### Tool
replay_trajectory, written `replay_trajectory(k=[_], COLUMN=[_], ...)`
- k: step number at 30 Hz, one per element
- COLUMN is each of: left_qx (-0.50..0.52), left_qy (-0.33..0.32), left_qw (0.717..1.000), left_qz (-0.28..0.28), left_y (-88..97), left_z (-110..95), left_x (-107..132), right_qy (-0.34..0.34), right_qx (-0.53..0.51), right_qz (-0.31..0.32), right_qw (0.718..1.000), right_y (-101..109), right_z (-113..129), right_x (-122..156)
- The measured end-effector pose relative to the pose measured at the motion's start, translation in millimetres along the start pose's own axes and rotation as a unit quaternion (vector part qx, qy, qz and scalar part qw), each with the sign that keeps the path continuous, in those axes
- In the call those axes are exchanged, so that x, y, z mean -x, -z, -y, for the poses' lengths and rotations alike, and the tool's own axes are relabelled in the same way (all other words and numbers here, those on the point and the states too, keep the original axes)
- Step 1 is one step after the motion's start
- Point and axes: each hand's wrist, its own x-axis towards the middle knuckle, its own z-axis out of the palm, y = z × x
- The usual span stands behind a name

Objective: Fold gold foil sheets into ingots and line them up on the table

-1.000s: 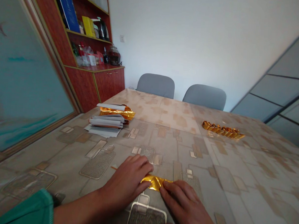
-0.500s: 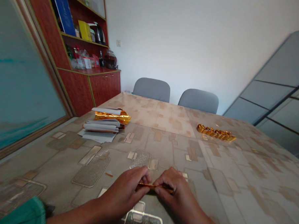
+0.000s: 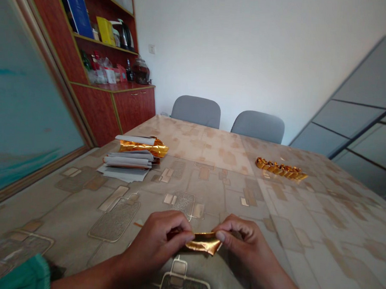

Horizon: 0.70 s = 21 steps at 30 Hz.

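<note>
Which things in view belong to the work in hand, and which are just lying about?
Belong:
gold foil piece, pinched by left hand and right hand
paper-and-foil stack, likely
row of gold pieces, likely

Lying about, seemingly unrelated:
grey chairs
kettle
yellow item
glass jar

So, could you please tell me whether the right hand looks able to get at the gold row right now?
Probably not as things stand: the right hand pinches one end of the foil, and the gold row lies well beyond it, farther across the table.
</note>
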Motion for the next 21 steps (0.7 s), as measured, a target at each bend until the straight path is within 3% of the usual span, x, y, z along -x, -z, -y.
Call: replay_trajectory(k=[3, 6, 9, 11, 14, 21], left_qx=[0.033, 0.068, 0.087, 0.088, 0.079, 0.042], left_qy=[0.033, 0.072, 0.076, 0.068, 0.059, 0.017], left_qw=[0.998, 0.992, 0.991, 0.992, 0.994, 0.999], left_qz=[-0.037, -0.076, -0.071, -0.053, -0.035, -0.017], left_y=[2.1, 1.7, -2.0, -4.9, -7.2, -6.0], left_z=[-5, -7, -8, -8, -9, -9], left_x=[-2, -2, 0, 2, 3, 3], right_qy=[-0.062, -0.045, -0.003, -0.025, -0.060, -0.055], right_qx=[-0.101, -0.120, -0.078, -0.071, -0.076, -0.044], right_qz=[-0.053, -0.073, 0.028, 0.071, 0.074, 0.058], right_qw=[0.991, 0.989, 0.997, 0.995, 0.993, 0.996], right_y=[6, 3, -11, -20, -29, -28], right_z=[5, 14, 15, 12, 8, 6], right_x=[1, 2, 4, 6, 9, 10])
